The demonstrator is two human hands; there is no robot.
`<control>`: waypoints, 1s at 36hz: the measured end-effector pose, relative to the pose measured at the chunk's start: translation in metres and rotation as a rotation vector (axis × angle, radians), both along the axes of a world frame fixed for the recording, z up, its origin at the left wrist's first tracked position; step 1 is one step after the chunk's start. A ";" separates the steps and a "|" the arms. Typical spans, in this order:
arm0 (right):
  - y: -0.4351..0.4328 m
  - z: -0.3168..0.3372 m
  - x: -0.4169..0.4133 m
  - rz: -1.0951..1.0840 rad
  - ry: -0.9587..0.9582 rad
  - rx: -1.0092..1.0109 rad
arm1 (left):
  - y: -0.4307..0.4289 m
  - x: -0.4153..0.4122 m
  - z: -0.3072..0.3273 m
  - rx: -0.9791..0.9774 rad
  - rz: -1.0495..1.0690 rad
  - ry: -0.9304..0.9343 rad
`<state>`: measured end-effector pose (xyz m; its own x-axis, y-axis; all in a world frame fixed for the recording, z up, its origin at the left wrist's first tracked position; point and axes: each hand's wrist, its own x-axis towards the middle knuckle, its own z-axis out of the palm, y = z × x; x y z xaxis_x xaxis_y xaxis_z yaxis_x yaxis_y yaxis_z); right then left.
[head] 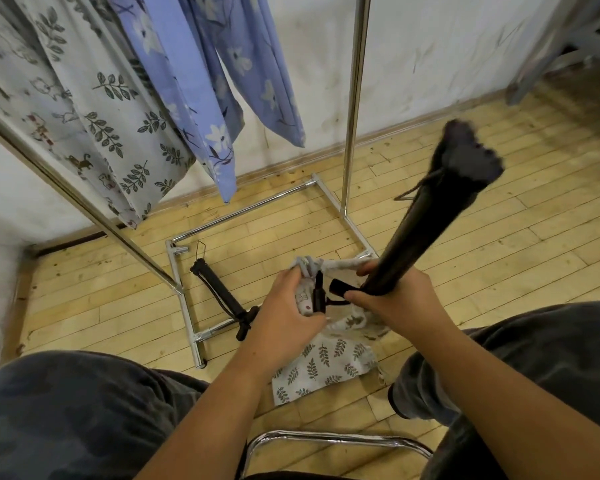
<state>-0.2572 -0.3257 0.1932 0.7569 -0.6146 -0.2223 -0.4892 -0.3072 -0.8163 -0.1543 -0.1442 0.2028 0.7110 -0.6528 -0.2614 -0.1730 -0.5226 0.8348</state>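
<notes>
No text, label, brand or number can be read anywhere. The leaf-print cloth (326, 358) gripped by the left hand (284, 317) shows a small dark printed mark by the fingers, too blurred to make out. The black hanger (416, 230) held in the right hand (399, 299) bears nothing legible. The white sheet (94, 98) and blue sheet (194, 81), hanging far left, carry only leaves, animals and flowers.

Spare hanger (219, 291) on floor within rack base (243, 210), left of left hand (284, 313); sheets (194, 81) hang behind.
</notes>
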 end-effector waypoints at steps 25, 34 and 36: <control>0.009 -0.002 -0.005 0.460 -0.086 0.194 | 0.003 0.005 -0.002 -0.016 0.153 0.121; 0.011 0.015 -0.002 0.340 -0.208 0.497 | 0.008 0.010 -0.015 -0.031 0.210 -0.002; 0.015 0.019 -0.002 0.344 -0.194 0.491 | 0.008 0.013 -0.020 -0.011 0.272 -0.008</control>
